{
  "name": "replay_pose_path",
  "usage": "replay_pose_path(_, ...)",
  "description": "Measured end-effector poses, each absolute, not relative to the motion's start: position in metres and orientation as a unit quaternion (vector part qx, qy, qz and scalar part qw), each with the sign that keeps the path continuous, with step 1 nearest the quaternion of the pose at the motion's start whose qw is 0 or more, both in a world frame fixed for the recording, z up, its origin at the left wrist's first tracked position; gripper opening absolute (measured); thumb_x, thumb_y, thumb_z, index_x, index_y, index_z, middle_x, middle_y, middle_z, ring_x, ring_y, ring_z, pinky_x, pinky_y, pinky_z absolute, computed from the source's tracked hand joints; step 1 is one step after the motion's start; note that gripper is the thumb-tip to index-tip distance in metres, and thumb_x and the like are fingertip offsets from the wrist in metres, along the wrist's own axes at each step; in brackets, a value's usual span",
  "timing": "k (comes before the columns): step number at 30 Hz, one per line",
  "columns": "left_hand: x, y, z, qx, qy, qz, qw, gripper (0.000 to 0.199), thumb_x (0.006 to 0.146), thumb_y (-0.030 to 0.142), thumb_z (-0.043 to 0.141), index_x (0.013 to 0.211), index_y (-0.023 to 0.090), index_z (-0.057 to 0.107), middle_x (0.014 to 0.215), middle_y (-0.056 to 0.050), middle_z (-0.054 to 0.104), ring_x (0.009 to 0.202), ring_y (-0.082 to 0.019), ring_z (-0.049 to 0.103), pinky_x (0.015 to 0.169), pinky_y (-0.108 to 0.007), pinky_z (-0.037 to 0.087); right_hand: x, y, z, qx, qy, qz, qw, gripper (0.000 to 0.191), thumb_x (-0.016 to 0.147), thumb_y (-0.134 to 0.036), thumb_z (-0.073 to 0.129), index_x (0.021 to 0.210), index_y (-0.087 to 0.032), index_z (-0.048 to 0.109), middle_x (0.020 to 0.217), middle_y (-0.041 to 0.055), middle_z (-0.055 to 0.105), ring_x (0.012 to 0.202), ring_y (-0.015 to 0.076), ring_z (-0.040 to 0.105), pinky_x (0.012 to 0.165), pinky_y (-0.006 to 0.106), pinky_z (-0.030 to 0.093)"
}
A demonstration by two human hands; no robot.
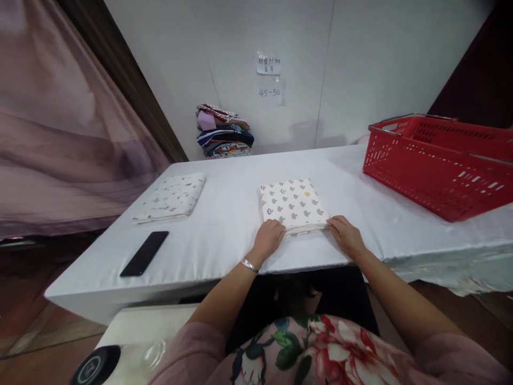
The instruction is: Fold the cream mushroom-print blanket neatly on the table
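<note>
A folded white cloth with small grey mushroom-like prints [294, 204] lies flat on the white-covered table [224, 214], near its front edge. My left hand [268, 238] has its fingers closed on the cloth's near left corner; a silver bracelet is on that wrist. At the near right corner, my right hand [347, 235] pinches the cloth's edge between thumb and fingers. Layered folds show along the near side, between the two hands. Another folded white cloth with a small dark print [172, 197] rests on the table's left part.
A black phone [145, 253] lies at the front left. On the right stands a red plastic basket [433, 166]. A stack of folded fabrics [225, 133] sits behind the table by the wall. Below left is a white surface with a round black object [97, 366].
</note>
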State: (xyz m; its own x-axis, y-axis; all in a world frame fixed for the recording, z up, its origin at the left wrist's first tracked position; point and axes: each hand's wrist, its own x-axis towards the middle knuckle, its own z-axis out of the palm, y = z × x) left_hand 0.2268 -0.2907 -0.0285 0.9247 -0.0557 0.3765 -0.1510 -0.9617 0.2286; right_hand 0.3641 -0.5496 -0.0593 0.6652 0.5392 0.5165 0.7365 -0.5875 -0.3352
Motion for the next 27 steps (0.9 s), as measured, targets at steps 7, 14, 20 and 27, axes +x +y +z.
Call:
replay_pose_path(7,0.233,-0.295,-0.018,0.959,-0.017,0.207,0.193,0.016,0.089,0.029,0.052,0.081,0.019,0.062,0.082,-0.002,0.058,0.081,-0.017,0.052,0.075,-0.031,0.043,0.363,-0.548,-0.058,-0.875,-0.369,-0.177,0.258,0.029,0.09,-0.027,0.039,0.106,-0.021,0.062,0.109,0.0075,0.06,0.091,0.0192,0.061,0.071,0.03,0.051)
replay_pose_path(14,0.255,-0.302,-0.014,0.961,0.046,0.225,0.155,0.017,0.088,0.023,0.051,0.076,0.019,0.063,0.08,-0.003,0.058,0.082,-0.017,0.054,0.08,-0.033,0.042,0.364,-0.549,-0.064,-0.872,-0.368,-0.185,0.264,0.027,0.088,-0.03,0.041,0.104,-0.021,0.061,0.11,0.0066,0.06,0.086,0.0178,0.063,0.067,0.029,0.052)
replay_pose_path(20,0.251,-0.3,-0.03,0.953,0.087,0.239,0.166,0.014,0.086,0.021,0.053,0.075,0.018,0.06,0.081,-0.004,0.058,0.081,-0.017,0.053,0.076,-0.031,0.043,0.368,-0.548,-0.061,-0.851,-0.374,-0.198,0.312,0.024,0.085,-0.03,0.046,0.099,-0.021,0.063,0.104,0.0059,0.062,0.083,0.0178,0.063,0.068,0.03,0.053)
replay_pose_path(27,0.254,-0.301,-0.027,0.955,0.091,0.228,0.165,0.013,0.085,0.019,0.052,0.075,0.018,0.06,0.082,-0.004,0.058,0.082,-0.017,0.053,0.076,-0.032,0.042,0.373,-0.487,-0.006,-0.769,-0.432,-0.209,0.422,0.023,0.085,-0.027,0.046,0.095,-0.02,0.065,0.108,0.0089,0.061,0.104,0.0209,0.057,0.089,0.036,0.049)
